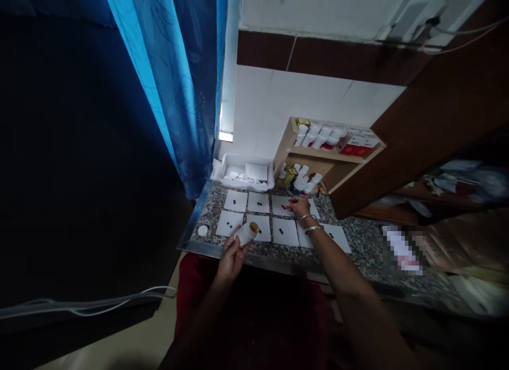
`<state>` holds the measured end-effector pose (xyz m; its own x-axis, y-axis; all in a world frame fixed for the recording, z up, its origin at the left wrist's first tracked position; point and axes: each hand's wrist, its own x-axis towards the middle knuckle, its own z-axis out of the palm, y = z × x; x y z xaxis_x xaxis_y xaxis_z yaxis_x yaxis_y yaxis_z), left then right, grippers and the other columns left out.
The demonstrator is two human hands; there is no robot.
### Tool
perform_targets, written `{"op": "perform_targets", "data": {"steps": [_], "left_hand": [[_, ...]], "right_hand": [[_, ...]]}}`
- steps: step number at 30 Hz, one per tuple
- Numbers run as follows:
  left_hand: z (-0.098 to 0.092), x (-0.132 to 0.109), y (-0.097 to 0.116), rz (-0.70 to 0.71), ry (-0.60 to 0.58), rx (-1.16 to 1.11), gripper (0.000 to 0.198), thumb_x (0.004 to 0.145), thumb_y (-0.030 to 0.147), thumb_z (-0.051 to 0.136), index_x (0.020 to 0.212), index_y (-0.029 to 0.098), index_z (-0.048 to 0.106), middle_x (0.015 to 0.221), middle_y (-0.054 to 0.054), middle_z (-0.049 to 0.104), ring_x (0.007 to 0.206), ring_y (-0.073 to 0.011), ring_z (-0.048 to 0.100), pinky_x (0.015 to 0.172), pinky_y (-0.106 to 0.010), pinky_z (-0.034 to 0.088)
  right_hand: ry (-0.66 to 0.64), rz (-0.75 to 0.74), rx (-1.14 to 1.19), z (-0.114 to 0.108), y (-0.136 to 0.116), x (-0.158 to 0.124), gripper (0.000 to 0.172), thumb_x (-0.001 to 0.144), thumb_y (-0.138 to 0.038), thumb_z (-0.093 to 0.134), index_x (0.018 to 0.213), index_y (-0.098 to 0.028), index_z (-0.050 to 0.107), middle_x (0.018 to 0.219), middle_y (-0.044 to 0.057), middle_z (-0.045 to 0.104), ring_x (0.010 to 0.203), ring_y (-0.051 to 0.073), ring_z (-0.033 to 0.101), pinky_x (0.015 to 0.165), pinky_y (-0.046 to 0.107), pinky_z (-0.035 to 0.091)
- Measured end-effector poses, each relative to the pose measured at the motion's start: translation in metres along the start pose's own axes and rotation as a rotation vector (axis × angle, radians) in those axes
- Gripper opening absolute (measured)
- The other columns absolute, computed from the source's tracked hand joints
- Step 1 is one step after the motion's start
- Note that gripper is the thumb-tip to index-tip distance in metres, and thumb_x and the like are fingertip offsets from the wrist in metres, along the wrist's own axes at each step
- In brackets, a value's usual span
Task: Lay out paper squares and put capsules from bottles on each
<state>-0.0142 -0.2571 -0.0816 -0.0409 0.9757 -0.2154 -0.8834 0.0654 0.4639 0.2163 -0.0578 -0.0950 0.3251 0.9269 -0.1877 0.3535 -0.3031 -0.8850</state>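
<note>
My left hand [233, 256] grips a white plastic pill bottle [247, 234] on its side, its open mouth tilted up and showing brown contents. A white bottle cap [202, 230] lies on the speckled granite counter [358, 243], left of the papers. Several white paper squares stand in two rows, each with a few small dark red pills, such as the square [234, 200] at the back left. My right hand [298, 206], with metal bangles on its wrist, rests its fingers on a back-row paper square [279, 204]. Whether those fingers pinch a pill is hidden.
A white plastic tray [246, 174] of folded paper squares stands behind the papers. Behind it, a wooden shelf [330, 158] holds several white bottles and boxes. A blue curtain [167, 73] hangs at the left, and the counter has a metal front edge [222, 256].
</note>
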Motion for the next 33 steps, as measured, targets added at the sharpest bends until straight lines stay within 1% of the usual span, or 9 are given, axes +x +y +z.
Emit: {"op": "perform_targets", "data": {"steps": [5,10,12,18,24,26,29,31,33], "left_hand": [[0.003,0.001,-0.005,-0.019,-0.003,-0.014,0.044,0.075,0.021,0.064,0.117,0.016,0.056,0.112,-0.011,0.063,0.107,-0.0248,0.056,0.098,-0.042,0.039],[0.004,0.001,-0.009,-0.028,-0.008,-0.019,0.043,0.073,0.022,0.066,0.115,0.016,0.057,0.110,-0.011,0.065,0.106,-0.0251,0.057,0.098,-0.043,0.038],[0.004,0.000,-0.010,-0.027,-0.006,-0.017,0.042,0.073,0.022,0.066,0.114,0.016,0.058,0.110,-0.011,0.064,0.106,-0.0250,0.057,0.098,-0.043,0.038],[0.006,-0.001,-0.009,-0.037,0.004,0.014,0.046,0.074,0.023,0.065,0.118,0.017,0.055,0.115,-0.011,0.062,0.111,-0.0256,0.054,0.098,-0.042,0.038],[0.004,-0.001,-0.013,-0.033,-0.009,0.021,0.044,0.075,0.024,0.065,0.117,0.017,0.055,0.118,-0.011,0.060,0.111,-0.0256,0.053,0.098,-0.042,0.038],[0.003,0.000,-0.014,-0.038,-0.013,0.019,0.045,0.074,0.023,0.065,0.118,0.017,0.055,0.117,-0.012,0.060,0.112,-0.0259,0.053,0.097,-0.042,0.038],[0.001,0.001,-0.015,-0.037,-0.016,0.009,0.046,0.074,0.023,0.065,0.118,0.016,0.055,0.115,-0.012,0.062,0.111,-0.0256,0.053,0.096,-0.042,0.039],[-0.001,0.002,-0.015,-0.034,-0.015,0.011,0.046,0.074,0.024,0.065,0.119,0.017,0.054,0.114,-0.012,0.062,0.109,-0.0250,0.055,0.095,-0.040,0.040],[-0.003,0.003,-0.014,-0.036,-0.007,0.023,0.047,0.074,0.024,0.065,0.119,0.017,0.054,0.113,-0.011,0.062,0.106,-0.0241,0.056,0.091,-0.038,0.043]], "right_hand": [[0.016,-0.054,-0.132,0.000,0.011,-0.002,0.016,0.051,-0.007,0.066,0.065,-0.014,0.063,0.051,-0.001,0.063,0.048,0.014,0.060,0.050,0.023,0.051],[0.003,-0.180,-0.286,0.008,0.009,-0.002,0.015,0.050,-0.008,0.064,0.062,-0.017,0.067,0.064,0.002,0.068,0.069,0.017,0.064,0.071,0.025,0.049],[-0.014,-0.226,-0.326,0.011,0.008,-0.002,0.016,0.051,-0.008,0.063,0.063,-0.017,0.068,0.069,0.002,0.070,0.075,0.017,0.064,0.075,0.025,0.047],[-0.021,-0.291,-0.389,0.010,0.007,-0.003,0.016,0.053,-0.010,0.061,0.064,-0.018,0.069,0.071,0.003,0.070,0.075,0.018,0.064,0.076,0.027,0.046],[0.013,-0.317,-0.347,0.003,0.004,-0.011,0.014,0.061,-0.017,0.057,0.070,-0.017,0.069,0.068,0.003,0.070,0.069,0.017,0.064,0.070,0.027,0.048],[0.009,-0.320,-0.260,0.002,0.000,-0.022,0.015,0.063,-0.022,0.058,0.073,-0.016,0.068,0.066,0.003,0.069,0.064,0.016,0.063,0.065,0.027,0.048],[-0.059,-0.254,0.023,-0.001,-0.008,-0.056,0.023,0.063,-0.032,0.063,0.076,-0.014,0.068,0.060,0.004,0.066,0.054,0.015,0.059,0.051,0.025,0.046],[-0.191,-0.193,0.216,-0.002,-0.014,-0.090,0.030,0.061,-0.037,0.066,0.079,-0.013,0.067,0.061,0.004,0.066,0.051,0.014,0.057,0.043,0.023,0.042],[-0.345,-0.125,0.338,-0.003,-0.018,-0.127,0.033,0.062,-0.040,0.067,0.079,-0.012,0.067,0.066,0.005,0.067,0.051,0.013,0.057,0.043,0.022,0.042]]}}
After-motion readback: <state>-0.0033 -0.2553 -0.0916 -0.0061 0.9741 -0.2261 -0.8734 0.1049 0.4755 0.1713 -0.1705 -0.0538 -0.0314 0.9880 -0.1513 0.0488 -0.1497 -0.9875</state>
